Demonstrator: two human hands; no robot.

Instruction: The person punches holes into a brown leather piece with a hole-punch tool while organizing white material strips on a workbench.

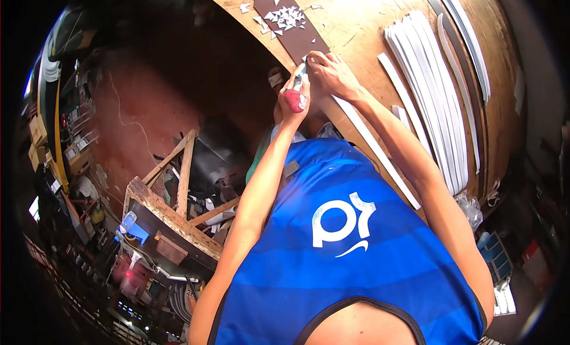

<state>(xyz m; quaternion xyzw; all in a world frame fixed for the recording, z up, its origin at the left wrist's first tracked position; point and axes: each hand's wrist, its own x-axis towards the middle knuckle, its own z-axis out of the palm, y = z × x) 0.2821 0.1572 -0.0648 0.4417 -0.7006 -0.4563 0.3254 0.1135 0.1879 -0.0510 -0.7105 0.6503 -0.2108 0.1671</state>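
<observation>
My left hand (pixel 294 98) is closed around a red-handled hand tool (pixel 295 100) that looks like snips; its dark head points up towards my other hand. Right beside it, the fingers of my right hand (pixel 333 75) are pinched together at the tool's tip. A long white strip (pixel 380 155) runs along the bench edge from under my right wrist towards my body. The piece between my fingertips is mostly hidden. Just beyond both hands lies a dark brown board (pixel 300 39), with many small white triangular clippings (pixel 286 17) scattered on it.
A bundle of white strips (pixel 430 101) lies on the wooden bench (pixel 356 24) to the right, with more long strips (pixel 469 42) beyond. A wooden frame (pixel 178 208) with scraps inside stands on the floor at left. A clear plastic bag (pixel 470 211) sits at the bench's near end.
</observation>
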